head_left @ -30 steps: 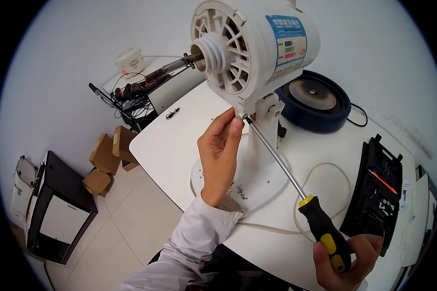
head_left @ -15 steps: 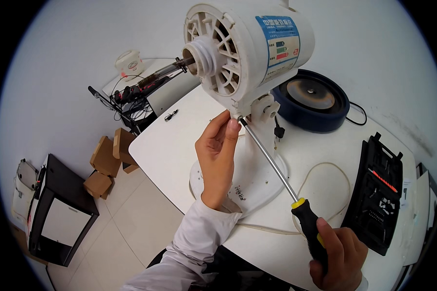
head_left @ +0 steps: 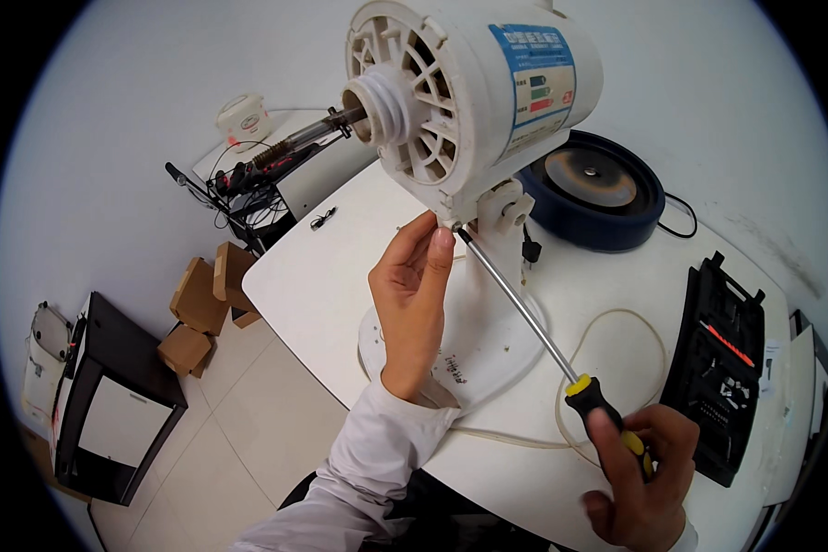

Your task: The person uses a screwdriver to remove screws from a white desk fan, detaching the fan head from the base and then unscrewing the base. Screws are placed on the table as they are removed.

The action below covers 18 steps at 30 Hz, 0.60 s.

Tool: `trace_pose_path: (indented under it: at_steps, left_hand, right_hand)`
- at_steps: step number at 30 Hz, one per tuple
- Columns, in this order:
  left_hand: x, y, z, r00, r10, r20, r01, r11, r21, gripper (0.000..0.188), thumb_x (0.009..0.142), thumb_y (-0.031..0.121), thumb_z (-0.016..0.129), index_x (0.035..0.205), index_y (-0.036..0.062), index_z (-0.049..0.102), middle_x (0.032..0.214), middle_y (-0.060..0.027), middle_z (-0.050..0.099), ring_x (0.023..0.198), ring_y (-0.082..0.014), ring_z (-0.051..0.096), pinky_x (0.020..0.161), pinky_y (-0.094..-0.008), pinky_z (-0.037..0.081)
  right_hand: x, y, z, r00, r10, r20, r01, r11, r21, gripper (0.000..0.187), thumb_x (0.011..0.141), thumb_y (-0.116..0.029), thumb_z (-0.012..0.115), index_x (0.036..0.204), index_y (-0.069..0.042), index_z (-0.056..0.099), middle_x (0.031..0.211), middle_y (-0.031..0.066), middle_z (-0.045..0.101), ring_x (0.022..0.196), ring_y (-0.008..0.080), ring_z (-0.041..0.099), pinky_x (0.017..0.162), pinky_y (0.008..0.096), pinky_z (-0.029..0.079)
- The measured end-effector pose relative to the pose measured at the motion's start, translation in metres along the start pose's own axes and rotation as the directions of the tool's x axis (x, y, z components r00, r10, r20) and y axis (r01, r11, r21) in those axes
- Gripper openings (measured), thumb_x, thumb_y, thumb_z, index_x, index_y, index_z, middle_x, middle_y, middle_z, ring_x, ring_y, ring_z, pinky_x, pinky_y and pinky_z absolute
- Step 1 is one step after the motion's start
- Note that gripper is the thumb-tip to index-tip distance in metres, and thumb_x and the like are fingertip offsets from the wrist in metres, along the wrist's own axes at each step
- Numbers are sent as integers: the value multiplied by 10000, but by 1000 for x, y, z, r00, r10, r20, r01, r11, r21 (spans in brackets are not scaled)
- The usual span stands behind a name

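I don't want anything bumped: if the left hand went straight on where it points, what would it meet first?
Probably the white fan head, at its lower edge. The left hand looks right up against it, though depth is hard to judge.

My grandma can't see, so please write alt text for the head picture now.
A person's right grip holds a screwdriver, its tip low on a white motor, beside the left grip. An open black tool case and a round blue device sit on the white table.
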<state>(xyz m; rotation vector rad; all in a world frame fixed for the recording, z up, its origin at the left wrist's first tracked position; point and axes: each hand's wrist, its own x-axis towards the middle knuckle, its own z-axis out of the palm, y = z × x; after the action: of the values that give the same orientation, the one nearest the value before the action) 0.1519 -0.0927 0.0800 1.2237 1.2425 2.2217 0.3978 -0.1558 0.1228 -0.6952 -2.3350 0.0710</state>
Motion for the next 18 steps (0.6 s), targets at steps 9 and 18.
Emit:
trace_pose_path:
  at_steps: [9,18]
  left_hand:
    - [3,4,13,1000,1,27,1,996,-94,341,893,196,582,1120,-56,551,954,-57,607,859,-100,530,781,-229,415]
    - [1,2,11,1000,-3,24,5,995,-97,345,895,222,579,1107,-49,553,947,-53,602,853,-99,520,780,-238,409]
  right_hand:
    - [4,1,-13,991,3,-135,-49,938,-342,418,750,40,662,1148,-66,593,1006,95,599,875,209,516,753,293,406]
    - [3,1,-8,999,31,-26,-35,984,-172,394,741,15,682,1116,-90,623,973,134,582,702,200,605,522,251,467]
